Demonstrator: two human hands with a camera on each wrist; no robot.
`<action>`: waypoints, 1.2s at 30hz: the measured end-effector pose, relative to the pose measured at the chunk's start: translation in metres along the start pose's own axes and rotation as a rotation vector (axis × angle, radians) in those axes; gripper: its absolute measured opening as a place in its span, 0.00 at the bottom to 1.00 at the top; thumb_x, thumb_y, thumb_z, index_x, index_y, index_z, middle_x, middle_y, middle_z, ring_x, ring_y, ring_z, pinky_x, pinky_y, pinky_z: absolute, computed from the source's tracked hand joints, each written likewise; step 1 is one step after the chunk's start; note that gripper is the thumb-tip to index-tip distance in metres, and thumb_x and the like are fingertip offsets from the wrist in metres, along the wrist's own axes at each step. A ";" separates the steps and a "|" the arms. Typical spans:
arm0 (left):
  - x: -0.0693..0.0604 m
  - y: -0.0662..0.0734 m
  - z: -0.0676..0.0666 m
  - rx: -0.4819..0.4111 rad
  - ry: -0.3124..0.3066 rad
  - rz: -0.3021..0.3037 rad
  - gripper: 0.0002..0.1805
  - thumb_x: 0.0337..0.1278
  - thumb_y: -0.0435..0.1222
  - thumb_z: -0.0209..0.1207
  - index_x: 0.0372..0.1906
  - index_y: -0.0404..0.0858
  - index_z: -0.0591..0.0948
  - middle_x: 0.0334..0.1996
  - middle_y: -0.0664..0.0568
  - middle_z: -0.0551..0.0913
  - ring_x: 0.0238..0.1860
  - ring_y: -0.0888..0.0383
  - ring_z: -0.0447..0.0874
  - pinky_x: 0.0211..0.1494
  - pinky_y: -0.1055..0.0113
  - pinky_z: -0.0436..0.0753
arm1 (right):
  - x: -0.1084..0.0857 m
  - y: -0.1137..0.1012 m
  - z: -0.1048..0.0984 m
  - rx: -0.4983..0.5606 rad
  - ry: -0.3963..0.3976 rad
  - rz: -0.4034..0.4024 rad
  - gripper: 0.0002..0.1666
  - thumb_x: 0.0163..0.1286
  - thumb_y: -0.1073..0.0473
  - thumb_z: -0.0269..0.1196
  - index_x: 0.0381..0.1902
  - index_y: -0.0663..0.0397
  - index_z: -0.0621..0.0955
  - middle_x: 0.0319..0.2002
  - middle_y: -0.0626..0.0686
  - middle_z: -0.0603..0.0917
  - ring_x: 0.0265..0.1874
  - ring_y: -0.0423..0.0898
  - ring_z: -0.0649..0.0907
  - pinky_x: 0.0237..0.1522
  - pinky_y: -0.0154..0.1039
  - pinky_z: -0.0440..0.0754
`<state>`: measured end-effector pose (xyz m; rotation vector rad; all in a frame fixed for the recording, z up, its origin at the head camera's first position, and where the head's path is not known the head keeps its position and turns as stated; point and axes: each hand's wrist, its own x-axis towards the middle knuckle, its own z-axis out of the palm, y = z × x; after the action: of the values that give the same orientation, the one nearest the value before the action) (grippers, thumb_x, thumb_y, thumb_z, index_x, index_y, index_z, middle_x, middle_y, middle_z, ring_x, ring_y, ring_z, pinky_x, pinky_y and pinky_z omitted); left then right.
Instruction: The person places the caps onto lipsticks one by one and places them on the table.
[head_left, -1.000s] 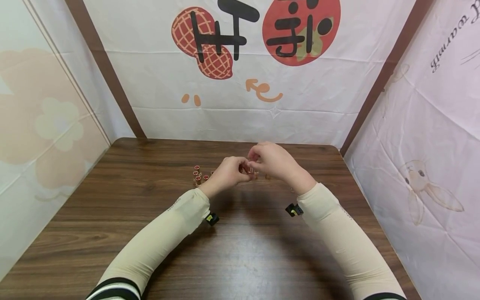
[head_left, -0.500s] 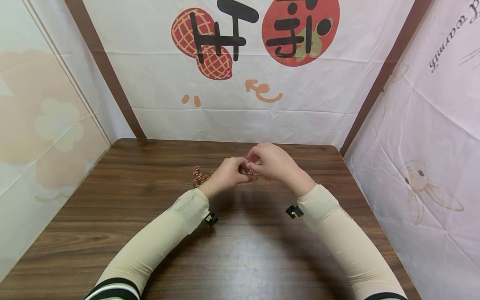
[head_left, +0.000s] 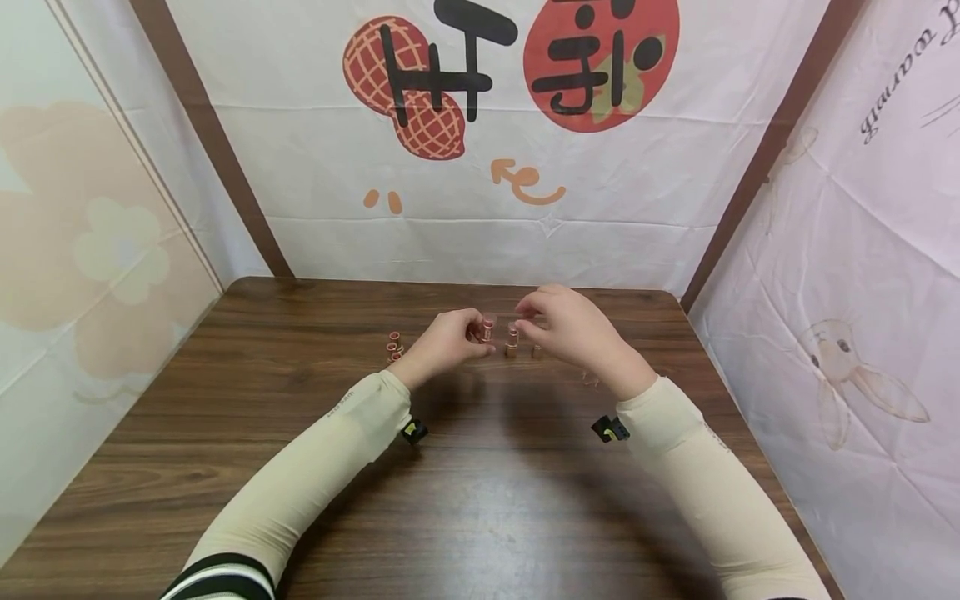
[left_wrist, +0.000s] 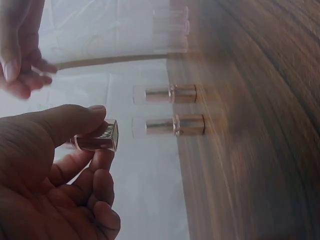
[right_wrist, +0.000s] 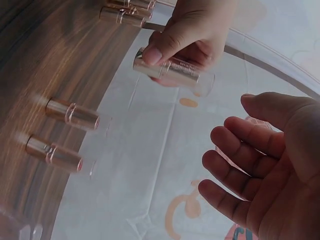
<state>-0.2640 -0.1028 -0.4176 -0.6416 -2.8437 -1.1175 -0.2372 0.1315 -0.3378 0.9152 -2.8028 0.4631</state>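
Observation:
Thumb and fingers of the left hand (head_left: 448, 343) pinch a rose-gold lipstick-like tube (right_wrist: 170, 70) with a clear cap, held above the table. To its right, the right hand (head_left: 573, 333) hangs in the air with fingers apart and nothing between them; the right wrist view shows its palm (right_wrist: 270, 155) facing the tube. Two similar capped tubes stand upright on the table, one (left_wrist: 187, 125) beside the other (left_wrist: 182, 93), below and between the hands. In the head view the nearer one (head_left: 512, 343) is plain to see.
Several uncapped-looking tubes with red tops (head_left: 395, 346) stand left of the left hand, partly hidden by it. Clear pieces (head_left: 590, 379) lie by the right wrist, blurred also in the left wrist view (left_wrist: 171, 27). A printed curtain (head_left: 480, 250) hangs behind the wooden table (head_left: 480, 500).
The hands, together before, have parted: the right hand has let go and moved right, while the left hand has shifted slightly left with the tube. The standing tubes between them show more clearly.

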 end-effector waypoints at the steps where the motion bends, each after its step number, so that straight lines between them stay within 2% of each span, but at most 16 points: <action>1: 0.001 -0.001 -0.001 0.008 0.001 -0.006 0.13 0.56 0.41 0.74 0.36 0.43 0.80 0.34 0.54 0.83 0.36 0.57 0.81 0.42 0.62 0.81 | -0.002 0.002 -0.001 0.000 0.005 0.006 0.15 0.73 0.46 0.65 0.51 0.45 0.86 0.47 0.45 0.85 0.50 0.44 0.83 0.55 0.46 0.81; 9: 0.005 -0.004 -0.006 0.015 -0.013 -0.077 0.11 0.59 0.39 0.73 0.37 0.43 0.80 0.35 0.53 0.84 0.38 0.56 0.82 0.46 0.59 0.81 | -0.014 0.015 -0.007 0.019 0.023 0.021 0.14 0.73 0.50 0.66 0.51 0.47 0.86 0.48 0.47 0.86 0.51 0.46 0.83 0.56 0.48 0.80; 18: 0.022 -0.013 0.011 0.058 0.013 -0.121 0.11 0.57 0.38 0.73 0.36 0.43 0.80 0.33 0.53 0.84 0.35 0.56 0.81 0.44 0.60 0.80 | -0.022 0.023 -0.009 0.033 0.043 0.026 0.14 0.73 0.50 0.65 0.50 0.49 0.86 0.47 0.48 0.86 0.50 0.47 0.82 0.56 0.47 0.79; 26: 0.027 -0.018 0.020 0.072 0.019 -0.171 0.11 0.58 0.37 0.72 0.37 0.42 0.79 0.34 0.52 0.83 0.34 0.54 0.81 0.42 0.59 0.80 | -0.027 0.025 -0.010 0.046 0.049 0.038 0.15 0.73 0.48 0.66 0.50 0.49 0.86 0.48 0.48 0.86 0.52 0.47 0.83 0.58 0.48 0.78; 36: 0.034 -0.029 0.033 0.116 0.028 -0.247 0.12 0.54 0.38 0.74 0.34 0.42 0.80 0.33 0.51 0.83 0.35 0.53 0.79 0.45 0.57 0.78 | -0.031 0.030 -0.008 0.054 0.049 0.034 0.16 0.73 0.48 0.66 0.51 0.50 0.85 0.48 0.49 0.85 0.51 0.48 0.83 0.57 0.49 0.79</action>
<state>-0.3021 -0.0871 -0.4552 -0.2714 -2.9973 -0.9673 -0.2304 0.1741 -0.3448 0.8550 -2.7783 0.5612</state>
